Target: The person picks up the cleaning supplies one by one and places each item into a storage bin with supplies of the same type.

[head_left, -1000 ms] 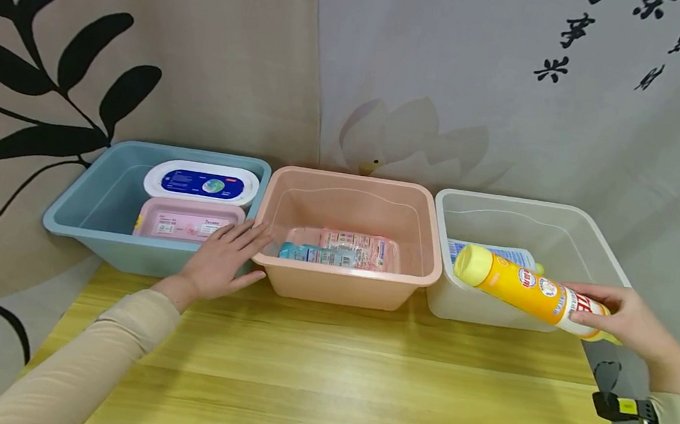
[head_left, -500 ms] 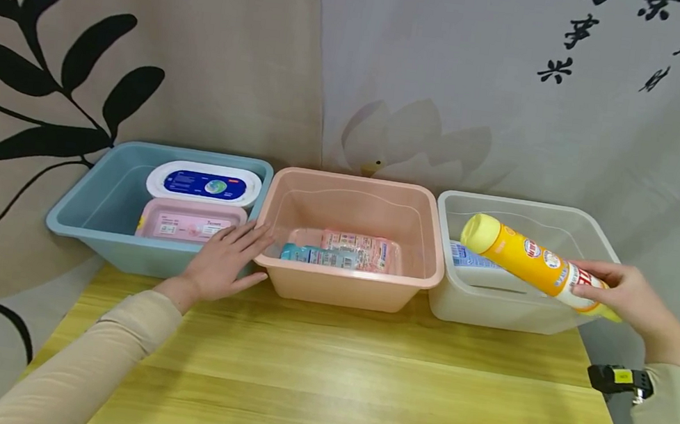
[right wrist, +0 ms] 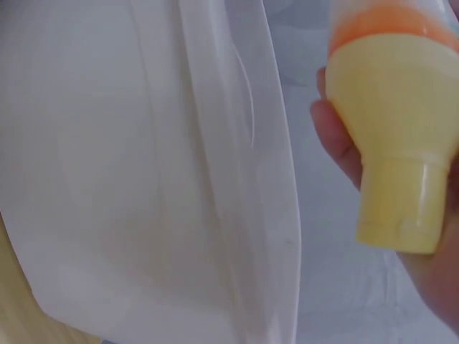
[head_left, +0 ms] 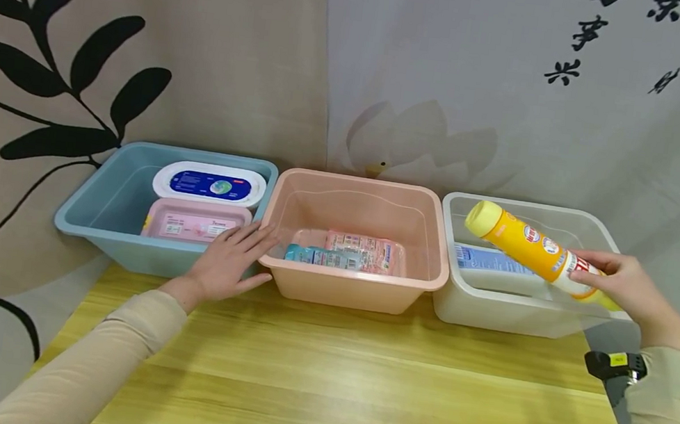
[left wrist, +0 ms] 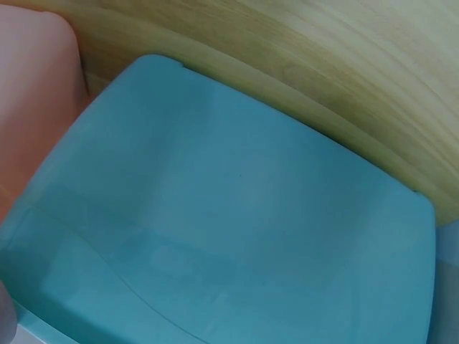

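My right hand (head_left: 612, 281) grips a yellow bottle (head_left: 528, 247) by its right end, fingers wrapped round the label. The bottle tilts, its wide pale-yellow end high on the left, above the white bin (head_left: 511, 314). Its tapered yellow neck (right wrist: 401, 186) shows in the right wrist view. Below it a white pack with a blue label (head_left: 492, 259) lies in that bin. My left hand (head_left: 223, 265) rests with spread fingers at the adjoining rims of the blue bin (head_left: 88, 211) and the pink bin (head_left: 356, 291). The left wrist view shows mainly the blue bin's wall (left wrist: 244, 201).
In the blue bin lie a white-and-blue oval box (head_left: 211, 183) and a pink box (head_left: 197, 222). A turquoise tube (head_left: 322, 257) and a pink printed packet (head_left: 367, 249) lie in the pink bin. The bins stand side by side on the wooden table (head_left: 327, 378), before a curtain (head_left: 425, 75).
My right hand has carried the yellow bottle up and back from the white bin's front rim to above its inside. My left hand stays at the rims.
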Demonstrator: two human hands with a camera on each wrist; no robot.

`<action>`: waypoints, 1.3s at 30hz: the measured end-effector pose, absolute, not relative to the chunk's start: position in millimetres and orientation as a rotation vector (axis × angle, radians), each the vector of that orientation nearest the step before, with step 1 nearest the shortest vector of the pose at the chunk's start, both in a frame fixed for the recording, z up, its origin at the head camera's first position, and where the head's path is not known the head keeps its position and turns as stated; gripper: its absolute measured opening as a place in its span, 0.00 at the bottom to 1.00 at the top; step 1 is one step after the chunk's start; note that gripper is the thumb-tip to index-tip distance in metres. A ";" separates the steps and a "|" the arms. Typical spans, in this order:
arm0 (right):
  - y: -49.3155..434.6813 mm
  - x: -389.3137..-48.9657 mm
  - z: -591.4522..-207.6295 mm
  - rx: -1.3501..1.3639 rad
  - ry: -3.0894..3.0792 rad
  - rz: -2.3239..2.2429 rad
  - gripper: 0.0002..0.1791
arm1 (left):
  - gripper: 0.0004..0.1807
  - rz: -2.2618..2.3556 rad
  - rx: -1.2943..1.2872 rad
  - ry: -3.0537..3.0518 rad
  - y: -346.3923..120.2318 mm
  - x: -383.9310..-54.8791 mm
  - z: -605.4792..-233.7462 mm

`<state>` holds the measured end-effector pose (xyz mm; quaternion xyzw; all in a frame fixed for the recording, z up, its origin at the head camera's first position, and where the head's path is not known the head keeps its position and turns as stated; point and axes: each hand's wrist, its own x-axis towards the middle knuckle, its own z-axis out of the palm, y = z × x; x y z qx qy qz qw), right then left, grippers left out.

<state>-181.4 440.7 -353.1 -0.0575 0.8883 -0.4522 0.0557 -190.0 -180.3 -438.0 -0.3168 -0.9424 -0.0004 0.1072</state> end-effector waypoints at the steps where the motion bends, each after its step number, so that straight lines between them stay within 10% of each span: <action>1: 441.5 -182.1 -353.7 -0.164 2.696 -1.368 0.24 | 0.38 0.000 -0.930 -2.777 -180.1 -190.2 -437.8; 39: 442.6 -206.8 -377.4 0.171 2.769 -1.042 0.10 | 0.38 0.014 -0.908 -2.818 -178.7 -188.6 -436.5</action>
